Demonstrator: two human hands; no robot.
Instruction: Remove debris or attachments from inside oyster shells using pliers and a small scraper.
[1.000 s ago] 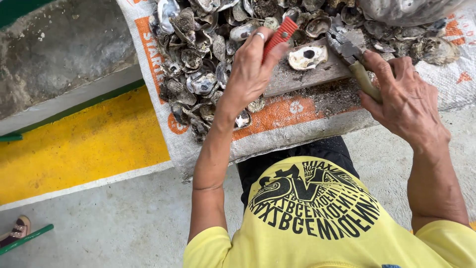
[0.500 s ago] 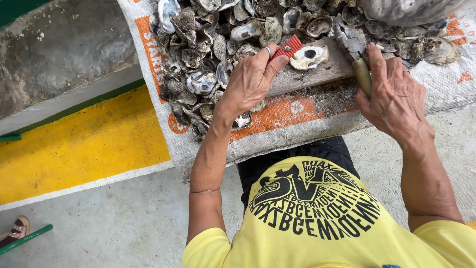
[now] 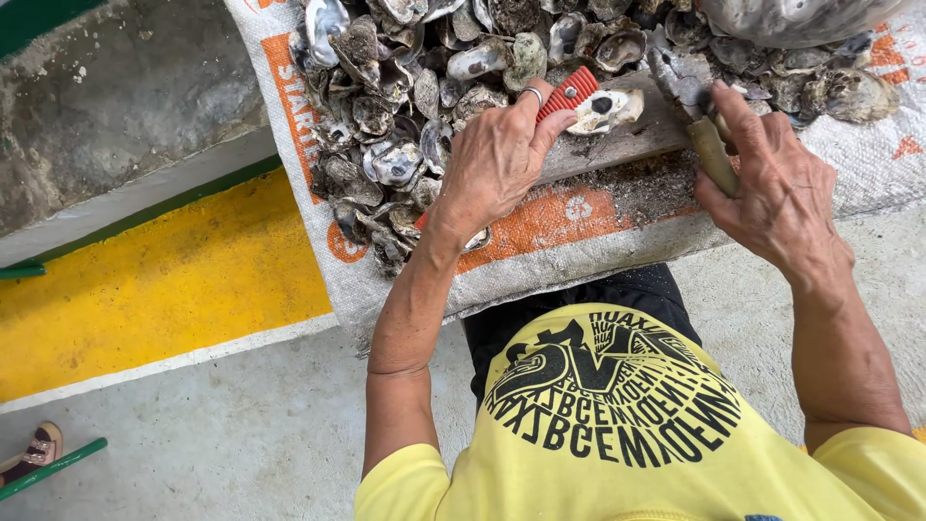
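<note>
Yellow shirt [image 3: 617, 434] fills the near edge; beyond it a woven sack [image 3: 540, 251] lies over the concrete floor. On the sack a wooden board [image 3: 627, 145] carries an opened oyster [image 3: 605, 109]. Left hand [image 3: 497, 159] curls around a red-handled tool [image 3: 567, 93] just left of the oyster; right hand [image 3: 767, 188] grips a knife handle [image 3: 712, 154]. Farther off, empty shells [image 3: 405, 106] are heaped.

Grey concrete floor [image 3: 241, 434], rough, evenly daylit. Yellow painted band [image 3: 164, 289] with white edge and green stripe along its upper side. Weathered grey concrete wall [image 3: 116, 106] at upper left. Green rod [image 3: 53, 468] and a sandal [image 3: 34, 452] at the lower-left corner. No furniture or windows in view.
</note>
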